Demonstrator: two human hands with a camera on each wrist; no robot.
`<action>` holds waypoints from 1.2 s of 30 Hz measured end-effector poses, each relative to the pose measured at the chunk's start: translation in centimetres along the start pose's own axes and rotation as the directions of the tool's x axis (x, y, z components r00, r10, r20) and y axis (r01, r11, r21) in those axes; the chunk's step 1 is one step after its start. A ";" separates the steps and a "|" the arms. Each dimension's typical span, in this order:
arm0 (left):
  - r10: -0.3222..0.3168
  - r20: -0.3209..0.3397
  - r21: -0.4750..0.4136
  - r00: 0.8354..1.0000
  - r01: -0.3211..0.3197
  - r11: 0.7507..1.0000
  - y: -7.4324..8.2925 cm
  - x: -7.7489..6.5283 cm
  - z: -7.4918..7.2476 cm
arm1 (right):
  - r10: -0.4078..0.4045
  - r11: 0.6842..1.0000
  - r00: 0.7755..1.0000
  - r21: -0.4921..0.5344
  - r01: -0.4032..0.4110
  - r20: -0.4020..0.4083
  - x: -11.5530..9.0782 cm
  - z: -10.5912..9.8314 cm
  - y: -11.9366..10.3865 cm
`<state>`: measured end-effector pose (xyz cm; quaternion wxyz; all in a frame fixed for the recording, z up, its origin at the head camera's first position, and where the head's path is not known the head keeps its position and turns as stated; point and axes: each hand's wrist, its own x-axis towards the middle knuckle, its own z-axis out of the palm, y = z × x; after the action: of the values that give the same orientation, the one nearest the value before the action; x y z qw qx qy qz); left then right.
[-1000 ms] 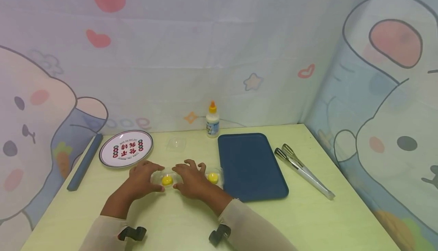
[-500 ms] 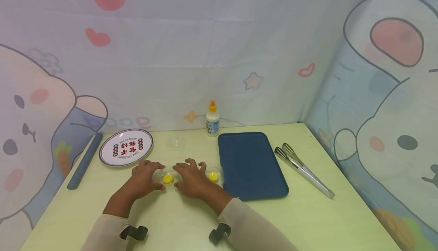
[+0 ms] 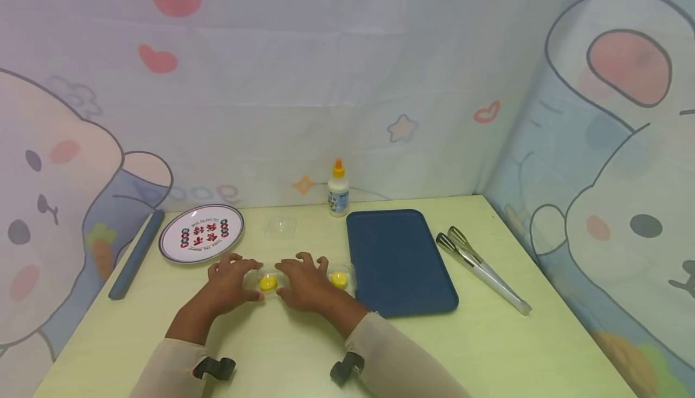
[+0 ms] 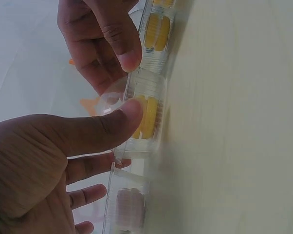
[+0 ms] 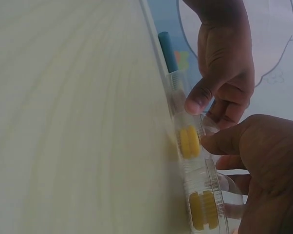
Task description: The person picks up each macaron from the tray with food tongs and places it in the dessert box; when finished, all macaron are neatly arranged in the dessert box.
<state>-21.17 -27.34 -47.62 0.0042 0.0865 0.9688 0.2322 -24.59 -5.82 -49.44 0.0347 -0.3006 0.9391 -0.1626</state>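
Note:
Between my hands a small clear plastic box [image 4: 161, 90] holds a yellow macaron [image 3: 268, 283]. My left hand [image 3: 230, 283] grips the box from the left, thumb on its near edge and fingers at the far side. From the right, my right hand [image 3: 304, 280] pinches its rim in the same way. A domed clear lid [image 4: 110, 100] shows between the fingers. Just right of it stands another clear box with a yellow macaron [image 3: 339, 280], partly behind my right hand. A third box with a pinkish-brown macaron [image 4: 130, 209] stands left, hidden under my left hand in the head view.
An empty clear lid [image 3: 280, 227] lies behind the boxes. A patterned plate [image 3: 202, 235] and a grey-blue roll [image 3: 137, 256] lie left. To the right are a dark blue tray [image 3: 402, 262] and metal tongs [image 3: 483, 271]. A white bottle [image 3: 338, 190] stands at the back.

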 end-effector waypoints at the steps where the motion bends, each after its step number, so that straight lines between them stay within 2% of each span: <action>1: 0.002 -0.002 0.002 1.000 -0.002 1.000 -0.1 0.0 0.0 | 0.002 1.000 1.000 0.003 -0.002 -0.004 0.1 0.1 0.0; 9: 0.032 -0.002 -0.023 0.999 -0.032 0.999 -0.8 0.1 0.2 | -0.013 1.000 1.000 0.010 0.013 -0.011 0.0 -0.2 0.1; 18: 0.065 0.006 -0.058 0.998 -0.064 0.996 -0.4 -0.4 -0.6 | -0.009 0.998 0.999 0.063 0.012 -0.038 0.3 -1.0 0.6; 25: 0.052 0.006 -0.035 0.999 -0.052 0.998 -0.4 -0.5 -0.9 | 0.054 0.984 0.998 0.169 -0.050 -0.022 2.0 -2.2 1.6; 29: 0.055 0.001 -0.033 0.998 -0.055 0.998 -0.6 -0.4 -0.8 | 0.109 0.964 0.994 0.243 -0.107 0.006 3.6 -3.3 2.1; 36: 0.036 0.020 -0.024 0.999 -0.036 0.999 -0.9 -0.3 -1.0 | 0.168 0.928 0.978 0.315 -0.198 0.120 6.3 -4.2 2.9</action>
<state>-21.09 -28.66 -47.12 0.0111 0.1062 0.9641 0.2430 -32.03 -6.02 -46.25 0.1416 -0.2089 0.9209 -0.2972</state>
